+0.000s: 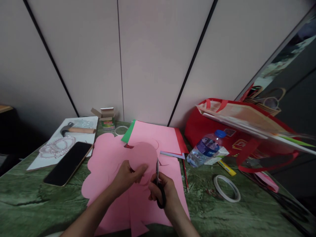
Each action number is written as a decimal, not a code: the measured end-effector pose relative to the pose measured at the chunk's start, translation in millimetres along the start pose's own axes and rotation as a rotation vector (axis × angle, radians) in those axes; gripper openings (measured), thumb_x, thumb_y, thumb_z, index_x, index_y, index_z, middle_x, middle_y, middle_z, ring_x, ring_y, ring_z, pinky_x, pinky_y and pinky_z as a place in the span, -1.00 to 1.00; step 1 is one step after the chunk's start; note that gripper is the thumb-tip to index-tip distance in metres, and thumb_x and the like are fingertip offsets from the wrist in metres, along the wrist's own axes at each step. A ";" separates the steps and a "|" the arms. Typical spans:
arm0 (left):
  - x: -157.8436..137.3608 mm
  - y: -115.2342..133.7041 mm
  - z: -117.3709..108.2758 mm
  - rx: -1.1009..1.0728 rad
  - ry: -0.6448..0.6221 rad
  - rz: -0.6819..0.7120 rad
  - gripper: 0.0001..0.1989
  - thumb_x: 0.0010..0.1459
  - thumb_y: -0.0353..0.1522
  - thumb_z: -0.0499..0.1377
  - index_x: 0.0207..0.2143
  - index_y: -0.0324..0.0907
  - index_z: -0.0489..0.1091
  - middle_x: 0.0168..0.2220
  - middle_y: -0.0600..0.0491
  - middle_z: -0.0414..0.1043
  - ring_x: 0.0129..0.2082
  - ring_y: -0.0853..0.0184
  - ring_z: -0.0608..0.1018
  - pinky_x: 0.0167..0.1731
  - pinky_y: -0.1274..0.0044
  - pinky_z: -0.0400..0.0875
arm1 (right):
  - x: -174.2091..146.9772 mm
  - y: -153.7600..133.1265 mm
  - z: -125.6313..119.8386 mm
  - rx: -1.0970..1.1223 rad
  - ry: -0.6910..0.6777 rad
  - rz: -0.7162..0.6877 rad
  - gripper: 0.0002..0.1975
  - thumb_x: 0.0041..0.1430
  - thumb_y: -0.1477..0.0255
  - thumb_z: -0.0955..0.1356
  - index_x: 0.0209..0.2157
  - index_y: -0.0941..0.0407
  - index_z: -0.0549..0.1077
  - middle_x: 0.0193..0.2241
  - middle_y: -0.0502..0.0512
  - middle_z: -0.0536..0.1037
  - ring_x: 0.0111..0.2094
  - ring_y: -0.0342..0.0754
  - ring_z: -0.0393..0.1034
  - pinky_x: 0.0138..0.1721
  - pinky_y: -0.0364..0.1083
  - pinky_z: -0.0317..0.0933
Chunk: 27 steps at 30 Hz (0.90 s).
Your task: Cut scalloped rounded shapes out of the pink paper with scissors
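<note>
My left hand (pixel 130 176) pinches the lower edge of a rounded pink paper piece (pixel 143 156), thumb on top. Black-handled scissors (pixel 160 194) are in my right hand (pixel 165 189), their blades pointing away from me along the piece's right edge. Whether the blades touch the paper is hard to tell. Under both hands lie larger pink paper sheets (pixel 170 184), and on the left a pink sheet with a scalloped edge (pixel 98 164). A small dark red scrap (pixel 128 146) lies just beyond the rounded piece.
Left: a phone (pixel 69 163), beaded strands (pixel 58 147) and a hammer (pixel 79 130) on white paper. Behind: an opened small box (pixel 108 120) and stacked coloured paper (pixel 155 135). Right: a water bottle (pixel 204 149), a tape roll (pixel 227 188), a red pencil (pixel 185 174) and a red bag (pixel 204 123).
</note>
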<state>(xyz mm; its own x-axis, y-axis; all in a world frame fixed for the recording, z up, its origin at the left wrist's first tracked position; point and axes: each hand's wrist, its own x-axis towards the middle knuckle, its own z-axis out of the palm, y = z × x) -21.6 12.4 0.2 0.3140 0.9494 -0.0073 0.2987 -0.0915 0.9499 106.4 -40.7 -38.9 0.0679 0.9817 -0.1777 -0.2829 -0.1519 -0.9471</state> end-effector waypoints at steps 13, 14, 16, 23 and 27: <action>1.8 -5.2 1.2 -0.139 -0.026 -0.010 -0.51 0.04 -0.19 0.05 -0.85 -0.20 0.15 -0.85 0.16 0.13 -0.78 0.49 0.25 -0.69 0.61 0.14 | 5.1 -10.7 -15.9 0.118 0.169 -0.144 -0.76 -0.12 0.30 0.41 -0.55 0.13 0.29 -0.75 -0.19 0.24 -0.71 -0.26 0.14 -0.55 -0.17 0.25; 1.7 -5.1 2.1 -0.147 -0.036 -0.008 -0.51 0.06 -0.18 0.03 -0.85 -0.20 0.16 -0.85 0.16 0.14 -0.78 0.48 0.26 -0.69 0.61 0.14 | 5.0 -9.8 -15.6 0.123 0.168 -0.156 -0.77 -0.12 0.32 0.42 -0.52 0.12 0.31 -0.72 -0.18 0.28 -0.68 -0.24 0.18 -0.51 -0.17 0.25; 1.0 -4.5 4.5 -0.155 -0.062 -0.002 -0.50 0.08 -0.16 0.00 -0.83 -0.21 0.18 -0.85 0.15 0.14 -0.79 0.48 0.26 -0.69 0.61 0.14 | 4.1 -7.8 -13.6 0.123 0.154 -0.170 -0.74 -0.15 0.35 0.44 -0.43 0.11 0.33 -0.65 -0.14 0.35 -0.61 -0.20 0.28 -0.47 -0.16 0.24; -3.3 -7.6 15.9 -0.106 -0.170 0.019 -0.49 0.10 -0.14 -0.04 -0.78 -0.23 0.24 -0.83 0.16 0.15 -0.78 0.49 0.25 -0.69 0.63 0.15 | 0.8 -10.7 -8.8 0.103 0.170 -0.209 -0.68 -0.21 0.39 0.47 -0.37 0.11 0.34 -0.57 -0.07 0.40 -0.52 -0.13 0.33 -0.44 -0.15 0.21; -0.6 -6.5 11.1 -0.044 -0.159 0.039 -0.58 0.05 -0.18 0.04 -0.74 -0.24 0.27 -0.79 0.16 0.21 -0.76 0.50 0.26 -0.74 0.65 0.11 | 1.0 -13.6 -14.0 -0.025 0.204 -0.262 -0.82 -0.10 0.37 0.40 -0.46 0.11 0.34 -0.60 -0.10 0.32 -0.54 -0.14 0.27 -0.47 -0.17 0.17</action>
<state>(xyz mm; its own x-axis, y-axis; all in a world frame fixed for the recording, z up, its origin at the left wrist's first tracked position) -13.7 9.1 -9.5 0.4643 0.8856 -0.0160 0.2449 -0.1110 0.9632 123.7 -39.3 -29.9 0.3266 0.9448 0.0255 -0.2074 0.0980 -0.9733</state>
